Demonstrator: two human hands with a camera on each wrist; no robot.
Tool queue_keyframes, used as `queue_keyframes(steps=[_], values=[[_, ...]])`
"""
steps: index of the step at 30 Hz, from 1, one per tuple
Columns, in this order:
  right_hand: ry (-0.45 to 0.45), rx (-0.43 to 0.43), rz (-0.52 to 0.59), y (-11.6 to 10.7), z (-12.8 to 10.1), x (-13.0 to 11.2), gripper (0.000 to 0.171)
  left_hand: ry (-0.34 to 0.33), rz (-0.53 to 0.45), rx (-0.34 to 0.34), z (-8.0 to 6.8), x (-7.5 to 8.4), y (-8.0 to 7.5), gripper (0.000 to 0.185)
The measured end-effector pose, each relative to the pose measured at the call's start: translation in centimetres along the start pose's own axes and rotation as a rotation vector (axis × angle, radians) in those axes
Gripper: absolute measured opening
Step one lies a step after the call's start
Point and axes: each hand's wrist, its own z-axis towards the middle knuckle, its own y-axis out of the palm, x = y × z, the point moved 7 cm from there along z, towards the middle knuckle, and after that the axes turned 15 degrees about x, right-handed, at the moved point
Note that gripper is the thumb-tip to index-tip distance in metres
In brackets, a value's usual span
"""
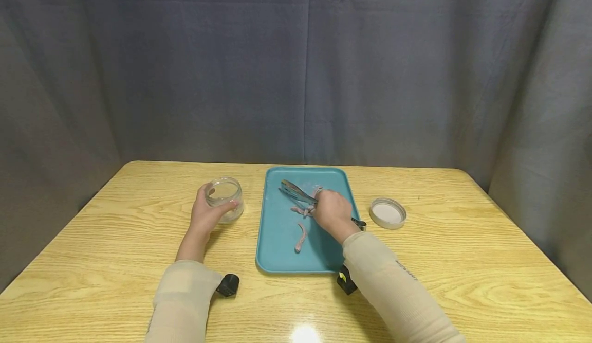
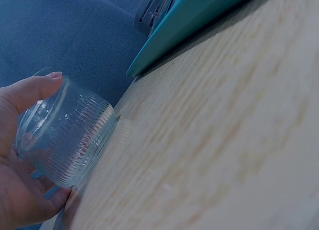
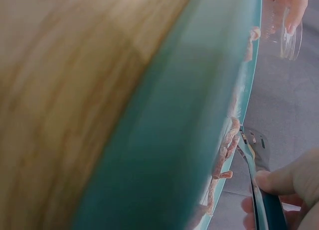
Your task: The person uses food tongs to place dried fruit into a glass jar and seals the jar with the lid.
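Tongs [image 1: 296, 193] in right hand [image 1: 332, 213]; sleeve lettering [image 1: 406, 270] illegible.

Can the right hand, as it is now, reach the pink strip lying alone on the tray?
Probably yes. The right hand holds the tongs over the teal tray, and the lone pink strip lies just nearer the person, with nothing between them.

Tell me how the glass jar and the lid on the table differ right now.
The glass jar is clear and ribbed, and stands left of the teal tray; the lid is flat and pale, and lies right of the tray. The left hand grips the jar, while nothing touches the lid. The jar is open, with the lid off it. Both are round and rest on the wooden table.
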Motion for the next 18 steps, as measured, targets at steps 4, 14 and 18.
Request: queue_keyframes(steps=[4, 14, 18], values=[[0.005, -0.018, 0.003, -0.1, 0.0, 0.1, 0.010, 0.000, -0.001, -0.004, 0.0, 0.0, 0.0, 0.092], [-0.005, 0.009, 0.004, -0.9, 0.3, 0.5, 0.015, 0.004, -0.001, -0.008, -0.1, 0.1, -0.1, 0.092], [-0.009, 0.022, 0.010, -1.6, 0.6, 0.5, 0.019, 0.002, 0.004, -0.008, -0.1, 0.1, 0.0, 0.093]])
